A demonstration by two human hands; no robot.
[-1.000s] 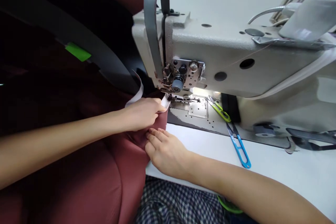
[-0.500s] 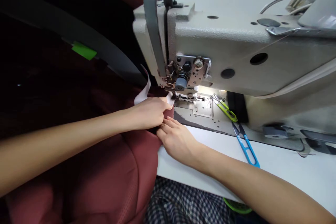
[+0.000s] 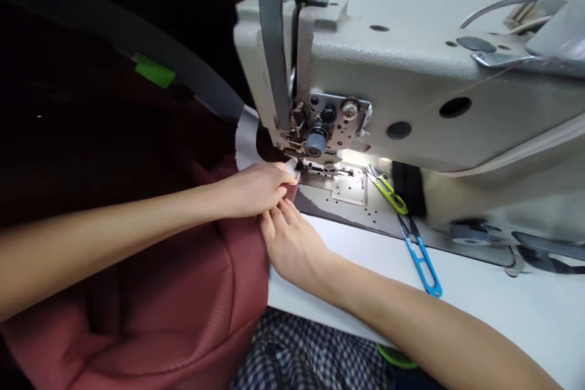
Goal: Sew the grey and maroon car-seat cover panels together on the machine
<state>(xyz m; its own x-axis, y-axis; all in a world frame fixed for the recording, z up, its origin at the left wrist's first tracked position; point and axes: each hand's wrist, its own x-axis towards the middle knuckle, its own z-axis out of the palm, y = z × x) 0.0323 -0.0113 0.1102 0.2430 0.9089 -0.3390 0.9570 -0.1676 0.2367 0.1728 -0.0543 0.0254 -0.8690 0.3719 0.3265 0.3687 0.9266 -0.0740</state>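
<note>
Close to the needle of the sewing machine (image 3: 388, 79), the fingers of our left hand (image 3: 253, 190) are drawn narrow, pinching a white strip (image 3: 247, 143) over the edge of a red cover (image 3: 187, 317). Just beside it, touching it, our right hand (image 3: 295, 247) lies palm down, its fingers close together on the same cover; its thumb is hidden, so we cannot tell whether it grips or only presses. From the needle the strip passes under our left hand and curves up behind it, beside a dark grey band (image 3: 208, 90) with a green tab (image 3: 155, 70) on it. The cover hangs over the worktop's left end in folds, filling the lower left; farther up it sinks into shadow, where we cannot make out its shape.

To the right of our hands we have a metal plate (image 3: 315, 200) set along the white worktop (image 3: 342, 244). Green snips (image 3: 388, 192) lie on the plate, and blue snips (image 3: 421, 262) lie just below them, across the edge between plate and worktop. Below the worktop we see checked cloth (image 3: 315, 353).
</note>
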